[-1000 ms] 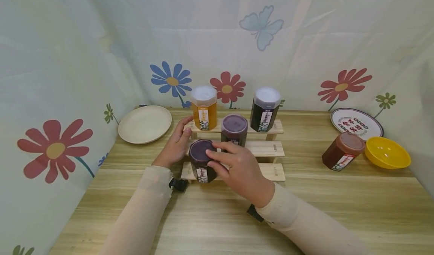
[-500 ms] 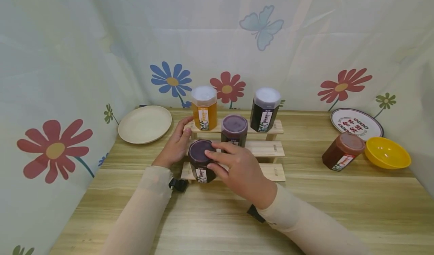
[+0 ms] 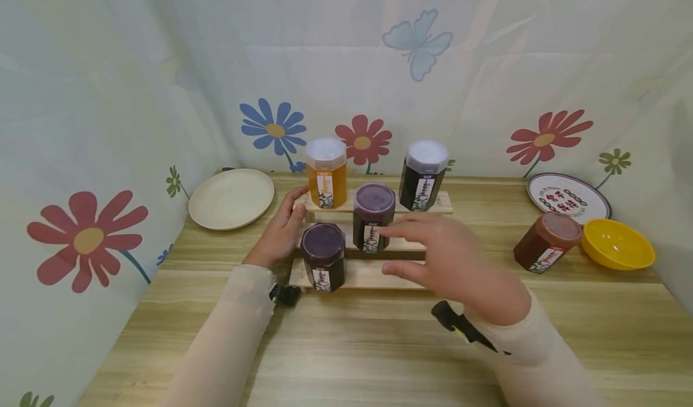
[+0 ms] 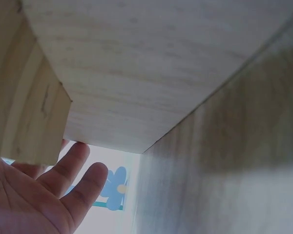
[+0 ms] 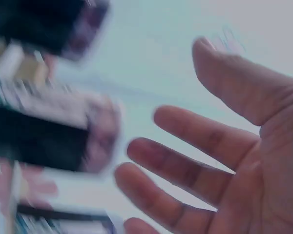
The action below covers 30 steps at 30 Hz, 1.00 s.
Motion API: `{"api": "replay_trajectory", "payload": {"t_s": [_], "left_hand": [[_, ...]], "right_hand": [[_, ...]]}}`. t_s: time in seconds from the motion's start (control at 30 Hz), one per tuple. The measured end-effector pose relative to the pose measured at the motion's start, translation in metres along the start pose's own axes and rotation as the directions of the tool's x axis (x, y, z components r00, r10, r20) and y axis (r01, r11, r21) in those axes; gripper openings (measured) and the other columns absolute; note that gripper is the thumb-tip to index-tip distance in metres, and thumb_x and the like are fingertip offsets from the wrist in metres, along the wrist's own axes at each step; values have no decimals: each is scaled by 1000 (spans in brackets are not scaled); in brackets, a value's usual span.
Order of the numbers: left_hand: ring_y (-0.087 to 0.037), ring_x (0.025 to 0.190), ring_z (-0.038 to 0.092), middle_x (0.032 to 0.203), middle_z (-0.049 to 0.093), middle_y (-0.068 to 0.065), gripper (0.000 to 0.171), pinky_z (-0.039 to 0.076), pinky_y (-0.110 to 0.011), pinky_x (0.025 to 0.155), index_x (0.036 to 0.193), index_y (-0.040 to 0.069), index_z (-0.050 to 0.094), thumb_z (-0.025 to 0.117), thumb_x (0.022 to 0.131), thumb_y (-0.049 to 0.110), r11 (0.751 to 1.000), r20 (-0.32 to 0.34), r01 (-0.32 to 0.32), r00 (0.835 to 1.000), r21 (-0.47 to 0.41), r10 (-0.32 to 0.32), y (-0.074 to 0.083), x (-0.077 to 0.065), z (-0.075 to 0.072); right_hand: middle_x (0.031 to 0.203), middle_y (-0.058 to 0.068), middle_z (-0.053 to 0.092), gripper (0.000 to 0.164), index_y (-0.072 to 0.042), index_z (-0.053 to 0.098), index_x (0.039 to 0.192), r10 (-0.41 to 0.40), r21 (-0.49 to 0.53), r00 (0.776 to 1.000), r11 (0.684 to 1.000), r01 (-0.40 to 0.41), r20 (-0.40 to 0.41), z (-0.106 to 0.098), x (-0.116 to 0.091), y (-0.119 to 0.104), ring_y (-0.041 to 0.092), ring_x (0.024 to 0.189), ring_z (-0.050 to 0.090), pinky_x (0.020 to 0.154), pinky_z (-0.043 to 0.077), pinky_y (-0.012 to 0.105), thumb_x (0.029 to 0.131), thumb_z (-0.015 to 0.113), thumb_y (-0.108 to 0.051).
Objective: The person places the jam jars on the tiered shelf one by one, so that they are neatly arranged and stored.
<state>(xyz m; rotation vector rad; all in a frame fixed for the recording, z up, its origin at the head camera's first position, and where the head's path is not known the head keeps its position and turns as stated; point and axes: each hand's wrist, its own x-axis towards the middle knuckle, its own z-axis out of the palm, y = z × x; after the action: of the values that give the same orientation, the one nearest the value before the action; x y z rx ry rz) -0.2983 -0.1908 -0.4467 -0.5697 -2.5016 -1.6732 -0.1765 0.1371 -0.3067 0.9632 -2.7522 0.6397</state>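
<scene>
A three-step wooden stand (image 3: 397,275) holds several octagonal jars. On its lowest step, at the left, stands a dark jar with a purple lid (image 3: 323,257). A similar purple-lidded jar (image 3: 373,214) is on the middle step. The top step carries an orange jar with a white lid (image 3: 326,181) at the left and a dark jar with a white lid (image 3: 424,178) at the right. My left hand (image 3: 278,229) rests against the stand's left side, fingers extended beside the wood (image 4: 34,102). My right hand (image 3: 460,263), fingers spread and holding nothing, is right of the middle jar.
On the table's right are a reddish-brown jar (image 3: 548,244), a yellow bowl (image 3: 618,244) and a white plate with red print (image 3: 568,198). A cream plate (image 3: 231,199) lies at the back left. Flowered curtain (image 3: 476,88) surrounds the table at the back and sides.
My right hand has let go of the purple-lidded jar on the lowest step and moved right, its fingers opening. That jar stays put. My left hand has not moved.
</scene>
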Motion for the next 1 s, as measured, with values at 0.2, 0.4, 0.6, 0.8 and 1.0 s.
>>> {"api": "replay_trajectory", "payload": {"t_s": [0.2, 0.4, 0.6, 0.8, 1.0], "left_hand": [[-40, 151, 37, 171, 29, -14, 49, 25, -59, 126, 164, 11, 30, 34, 117, 26, 1000, 2, 9, 1000, 15, -9, -2, 1, -1], [-42, 149, 39, 171, 28, -14, 50, 26, -59, 125, 164, 12, 29, 33, 117, 28, 999, 7, 18, 1000, 29, -18, -1, 0, -1], [-45, 146, 42, 171, 28, -14, 50, 27, -60, 124, 164, 12, 29, 32, 117, 29, 999, 8, 21, 1000, 24, -22, 0, 0, -1], [-44, 147, 41, 172, 27, -14, 51, 27, -61, 124, 165, 12, 27, 32, 117, 29, 999, 14, 27, 1000, 25, -27, 0, 0, -1], [-44, 147, 41, 171, 28, -15, 50, 27, -60, 124, 164, 11, 28, 32, 117, 27, 1000, 8, 20, 1000, 16, -20, -2, 0, 0]], "right_hand": [[138, 8, 70, 57, -24, 68, 142, 224, -9, 970, 975, -224, 93, -45, -20, 34, 36, 126, 64, 100, 53, 60, 91, 83, -46], [139, 22, 66, 72, -19, 58, 152, 434, -29, 897, 901, -433, 88, -72, -38, 87, 44, 123, 61, 94, 50, 63, 92, 82, -49], [137, 27, 64, 77, -6, 53, 153, 546, 12, 837, 838, -546, 30, -88, -56, 128, 42, 110, 66, 84, 54, 49, 95, 78, -50], [113, 29, 62, 87, -4, 32, 160, 638, 206, 748, 719, -664, 185, -91, -66, 160, 26, 69, 63, 65, 52, 34, 99, 72, -52], [145, 37, 43, 97, 1, 24, 162, 685, 249, 682, 635, -731, 257, -87, -72, 186, 23, 85, 68, 74, 57, 32, 97, 75, -51]]}}
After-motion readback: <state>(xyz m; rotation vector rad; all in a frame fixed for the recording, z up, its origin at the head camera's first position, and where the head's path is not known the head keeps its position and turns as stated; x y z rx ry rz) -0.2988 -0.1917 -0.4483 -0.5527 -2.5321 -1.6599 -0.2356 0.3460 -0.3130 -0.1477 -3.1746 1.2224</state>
